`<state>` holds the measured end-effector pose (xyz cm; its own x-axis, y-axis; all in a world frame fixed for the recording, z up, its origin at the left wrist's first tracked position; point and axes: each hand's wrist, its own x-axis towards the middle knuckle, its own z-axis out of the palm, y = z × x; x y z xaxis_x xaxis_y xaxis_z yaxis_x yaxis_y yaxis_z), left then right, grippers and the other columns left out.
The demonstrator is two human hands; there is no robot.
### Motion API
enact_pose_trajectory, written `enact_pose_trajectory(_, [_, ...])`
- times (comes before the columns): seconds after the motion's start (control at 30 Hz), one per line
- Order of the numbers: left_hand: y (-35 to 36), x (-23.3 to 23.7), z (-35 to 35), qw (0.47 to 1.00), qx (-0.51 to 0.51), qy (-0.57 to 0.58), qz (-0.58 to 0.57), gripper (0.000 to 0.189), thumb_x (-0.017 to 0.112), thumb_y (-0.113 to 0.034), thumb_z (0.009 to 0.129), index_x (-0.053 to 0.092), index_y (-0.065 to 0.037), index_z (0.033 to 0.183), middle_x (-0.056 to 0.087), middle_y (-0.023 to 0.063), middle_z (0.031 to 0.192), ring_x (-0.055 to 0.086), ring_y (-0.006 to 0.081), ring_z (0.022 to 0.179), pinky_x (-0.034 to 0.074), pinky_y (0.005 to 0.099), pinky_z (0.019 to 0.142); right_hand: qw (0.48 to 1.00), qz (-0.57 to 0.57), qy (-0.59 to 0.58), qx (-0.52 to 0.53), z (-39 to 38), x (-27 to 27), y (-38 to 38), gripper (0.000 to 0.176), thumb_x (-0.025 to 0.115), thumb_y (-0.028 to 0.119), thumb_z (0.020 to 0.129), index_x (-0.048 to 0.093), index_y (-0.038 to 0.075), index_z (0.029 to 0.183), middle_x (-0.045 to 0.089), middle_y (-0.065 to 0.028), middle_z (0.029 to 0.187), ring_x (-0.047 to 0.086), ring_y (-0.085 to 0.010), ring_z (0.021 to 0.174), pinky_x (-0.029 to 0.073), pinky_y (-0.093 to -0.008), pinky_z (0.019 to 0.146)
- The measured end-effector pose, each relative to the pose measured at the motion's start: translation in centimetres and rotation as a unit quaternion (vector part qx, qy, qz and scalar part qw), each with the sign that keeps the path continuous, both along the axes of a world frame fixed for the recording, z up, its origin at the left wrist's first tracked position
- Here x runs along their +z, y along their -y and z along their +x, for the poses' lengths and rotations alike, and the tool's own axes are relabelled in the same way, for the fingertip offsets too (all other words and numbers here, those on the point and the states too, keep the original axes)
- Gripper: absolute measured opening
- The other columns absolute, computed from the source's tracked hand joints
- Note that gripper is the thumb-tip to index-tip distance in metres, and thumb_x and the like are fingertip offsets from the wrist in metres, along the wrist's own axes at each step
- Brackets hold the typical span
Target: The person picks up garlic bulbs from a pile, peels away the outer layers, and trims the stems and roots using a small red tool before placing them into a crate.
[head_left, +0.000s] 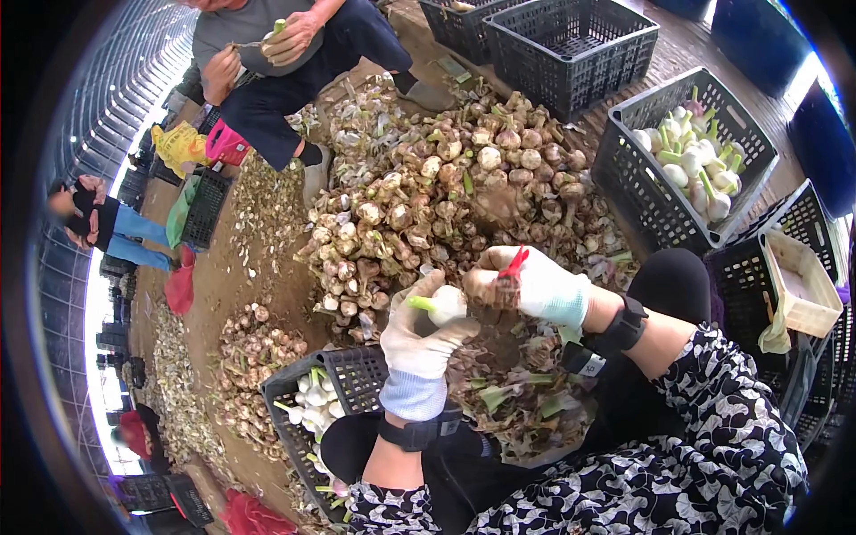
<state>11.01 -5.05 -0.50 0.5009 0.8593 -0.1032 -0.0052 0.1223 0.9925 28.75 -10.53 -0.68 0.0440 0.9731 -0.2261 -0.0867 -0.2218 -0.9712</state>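
Observation:
My left hand (415,349), in a pale work glove with a grey-blue cuff, is closed around a white garlic bulb (448,306) whose short green stem points left. Just right of the bulb is my right hand (542,283), gloved too, its fingertips stained brown and pinched together. A red strip or tie (514,265) shows at its fingers; whatever they grip is hidden. Beyond both hands spreads a big heap of unpeeled garlic (419,214). Loose skins and cut green pieces (526,401) lie below them, between my knees.
Black crates of cleaned garlic stand at lower left (343,361) and right (615,147). Another black crate (571,76) is at the back. A cream plastic bin (802,281) rests at far right. Across the heap a seated person (267,71) holds a green-stemmed bulb; others are at left.

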Motion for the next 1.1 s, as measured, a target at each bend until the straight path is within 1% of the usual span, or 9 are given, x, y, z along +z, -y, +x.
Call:
enact_pose_trajectory(0.13, [0.1,-0.4,0.5,0.993,0.004,-0.057,0.101,0.06,0.079,0.004,0.055,0.055,0.002,0.111,0.049,0.0075,0.11,0.056,0.0169,0.093,0.049,0.0268,0.081,0.96,0.171,0.217,-0.04,-0.9,0.1,0.2,0.029,0.063,0.027,0.081,0.051,0.001,0.073,0.049,-0.0001,0.064,0.041,-0.0064,0.058,0.037,-0.0243,0.05])
enact_pose_trajectory(0.27, [0.2,1.4,0.2,0.976,-0.032,0.126,-0.175,0.051,0.065,0.01,0.069,0.049,0.004,0.117,0.054,0.0109,0.105,0.057,0.0195,0.088,0.053,0.0307,0.073,0.99,0.101,-0.027,-0.096,0.3,-2.6,-1.0,0.017,0.055,0.014,0.085,0.057,0.0,0.076,0.055,0.0009,0.064,0.051,-0.007,0.064,0.041,-0.0218,0.057])
enact_pose_trajectory(0.4, [-0.6,0.2,-0.2,0.988,-0.034,0.118,-0.09,0.044,0.056,0.012,0.075,0.047,0.004,0.117,0.057,0.0127,0.099,0.058,0.021,0.081,0.053,0.0315,0.069,0.978,0.156,-0.122,-0.068,-0.2,-1.5,-0.8,0.014,0.054,0.012,0.086,0.056,-0.001,0.084,0.054,-0.0009,0.067,0.051,-0.0092,0.063,0.041,-0.0216,0.056])
enact_pose_trajectory(0.47, [-0.4,0.2,0.2,0.979,-0.004,0.133,-0.157,0.045,0.063,0.01,0.071,0.05,0.005,0.113,0.056,0.0111,0.1,0.058,0.0194,0.085,0.052,0.0301,0.072,0.998,0.035,0.042,-0.036,-0.6,1.2,0.7,0.017,0.059,0.014,0.081,0.058,-0.001,0.089,0.062,-0.0118,0.074,0.06,-0.0192,0.069,0.047,-0.029,0.059])
enact_pose_trajectory(0.57, [0.3,-0.1,1.1,0.987,0.038,-0.097,0.119,0.052,0.077,0.002,0.06,0.056,0.004,0.107,0.053,0.0073,0.101,0.058,0.017,0.09,0.048,0.0268,0.081,0.936,0.212,0.264,-0.092,-1.7,-0.1,0.4,0.03,0.063,0.028,0.075,0.059,0.0,0.085,0.059,-0.0194,0.072,0.058,-0.0368,0.067,0.046,-0.0379,0.06])
enact_pose_trajectory(0.8, [0.0,0.9,0.6,0.994,-0.032,0.028,-0.099,0.048,0.067,0.009,0.068,0.052,0.003,0.114,0.054,0.0102,0.108,0.057,0.0175,0.092,0.049,0.0264,0.079,0.955,0.083,0.273,-0.084,0.2,-1.0,-0.1,0.017,0.059,0.016,0.077,0.057,-0.001,0.078,0.057,-0.0188,0.066,0.057,-0.0318,0.064,0.041,-0.0364,0.055])
enact_pose_trajectory(0.87, [-0.1,0.5,0.6,0.996,-0.034,0.032,-0.071,0.048,0.059,0.011,0.074,0.047,0.002,0.119,0.053,0.0112,0.111,0.057,0.0173,0.092,0.049,0.0266,0.077,0.985,0.103,0.13,-0.054,0.7,-1.3,0.0,0.019,0.059,0.019,0.082,0.053,0.001,0.078,0.052,-0.0061,0.067,0.052,-0.0128,0.061,0.043,-0.0277,0.055])
enact_pose_trajectory(1.0, [0.2,0.9,1.0,0.997,-0.035,0.043,-0.058,0.045,0.055,0.006,0.08,0.043,0.002,0.123,0.054,0.0101,0.109,0.057,0.0154,0.09,0.048,0.025,0.079,0.994,0.062,-0.068,-0.055,0.1,-1.4,0.3,0.021,0.061,0.02,0.081,0.053,0.001,0.083,0.054,-0.0059,0.076,0.052,-0.0133,0.064,0.043,-0.0265,0.06])
enact_pose_trajectory(1.1, [0.2,-0.5,1.2,0.978,-0.025,0.141,-0.149,0.033,0.052,-0.008,0.087,0.046,0.002,0.118,0.055,0.011,0.104,0.055,0.0156,0.092,0.045,0.0244,0.085,0.934,0.264,0.212,-0.114,-1.9,-0.7,-0.1,0.024,0.064,0.021,0.079,0.053,0.001,0.088,0.057,-0.0091,0.082,0.054,-0.0168,0.07,0.045,-0.0295,0.063])
